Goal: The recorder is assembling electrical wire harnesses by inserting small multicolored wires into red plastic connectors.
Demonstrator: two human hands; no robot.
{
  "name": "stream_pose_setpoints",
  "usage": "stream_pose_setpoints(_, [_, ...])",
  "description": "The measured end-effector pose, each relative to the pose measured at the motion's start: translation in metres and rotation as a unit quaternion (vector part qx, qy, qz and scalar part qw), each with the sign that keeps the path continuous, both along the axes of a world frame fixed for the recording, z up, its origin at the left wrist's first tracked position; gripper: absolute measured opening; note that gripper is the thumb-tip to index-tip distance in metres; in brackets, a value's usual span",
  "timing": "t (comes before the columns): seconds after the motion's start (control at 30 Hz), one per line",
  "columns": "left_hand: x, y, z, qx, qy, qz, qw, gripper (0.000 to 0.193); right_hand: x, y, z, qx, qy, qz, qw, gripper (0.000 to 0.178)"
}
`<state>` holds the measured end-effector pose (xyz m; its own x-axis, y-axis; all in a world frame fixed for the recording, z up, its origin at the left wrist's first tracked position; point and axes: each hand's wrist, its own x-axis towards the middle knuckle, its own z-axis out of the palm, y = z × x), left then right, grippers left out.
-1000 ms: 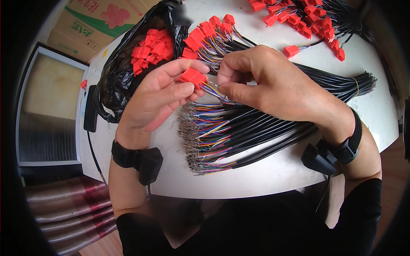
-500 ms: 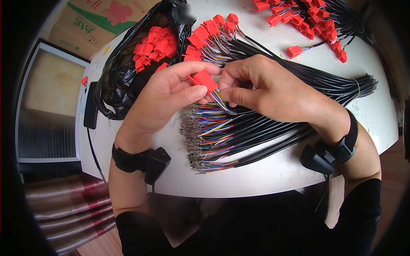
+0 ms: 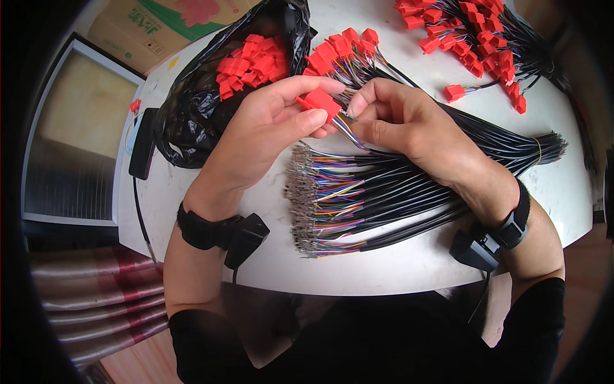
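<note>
Between thumb and fingers, my left hand [image 3: 272,125] grips a red plastic connector housing [image 3: 322,104]. Several thin coloured wires [image 3: 348,133] run out of its lower right end toward a black cable. Just right of the housing, my right hand [image 3: 409,121] pinches one thin wire with a small metal terminal [image 3: 348,116] by the housing's wire end. Whether the terminal's tip is inside the housing is too small to tell. Below both hands lies a fanned row of black cables [image 3: 403,185], their stripped coloured wires ending in bare metal terminals [image 3: 302,198].
A black plastic bag [image 3: 188,121] of loose red housings stands at the left. Cables fitted with red housings [image 3: 329,54] lie beyond my hands, and another such bundle [image 3: 480,38] is at the far right. A black device [image 3: 144,144] with a cord sits by the table's left edge.
My right hand has drawn slightly away from the housing, showing more of the pinched wire. The whole view has shifted a little; the left hand keeps its grip.
</note>
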<state>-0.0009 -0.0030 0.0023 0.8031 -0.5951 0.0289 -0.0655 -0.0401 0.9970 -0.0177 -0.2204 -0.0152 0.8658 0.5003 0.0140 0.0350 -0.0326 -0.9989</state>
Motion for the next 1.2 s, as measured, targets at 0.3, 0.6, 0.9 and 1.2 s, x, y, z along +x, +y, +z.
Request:
stream_pose_setpoints(0.3, [0.000,-0.003,-0.001,-0.013,-0.011,0.034,0.999,0.037,-0.003,0.005,0.001,-0.005,-0.047,-0.086,0.995,0.008])
stream_pose_setpoints(0.6, [0.001,-0.002,-0.005,-0.015,-0.037,0.009,0.999,0.039,-0.001,0.001,0.004,-0.029,-0.076,-0.063,0.995,0.008])
stream_pose_setpoints(0.9, [0.002,-0.001,-0.009,-0.031,-0.037,-0.003,0.999,0.041,-0.005,0.005,0.005,0.027,0.010,-0.054,0.998,0.009])
stream_pose_setpoints(1.2, [0.001,-0.001,-0.005,-0.022,-0.024,-0.002,0.999,0.038,-0.005,0.005,0.004,0.002,-0.042,-0.071,0.997,0.010])
